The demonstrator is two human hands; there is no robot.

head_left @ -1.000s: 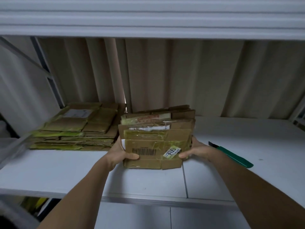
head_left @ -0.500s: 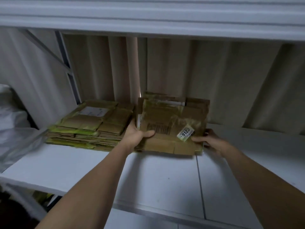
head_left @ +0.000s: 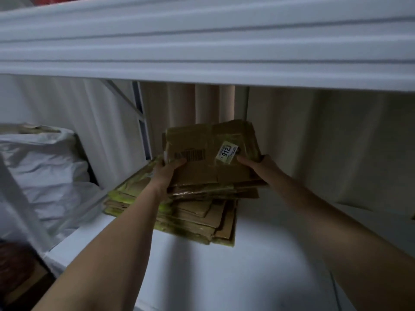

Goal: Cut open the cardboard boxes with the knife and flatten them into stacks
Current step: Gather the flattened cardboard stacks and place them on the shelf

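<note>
I hold a bundle of flattened cardboard boxes (head_left: 208,158) with both hands, tilted up, its top sheet showing a barcode and a "912" sticker. My left hand (head_left: 167,172) grips its left edge and my right hand (head_left: 258,163) grips its right edge. The bundle hangs just above a larger stack of flattened boxes (head_left: 193,218) with yellow-green tape, lying on the white shelf (head_left: 224,270). The knife is out of view.
A white upper shelf beam (head_left: 202,41) runs low across the top. A beige curtain (head_left: 314,142) hangs behind. White bags (head_left: 40,176) and a slanted white frame bar (head_left: 18,209) stand at the left.
The bundle has been lifted off the shelf and carried left, so it now hangs over the taped stack. The view has swung left and the green-handled knife has dropped out of sight.
</note>
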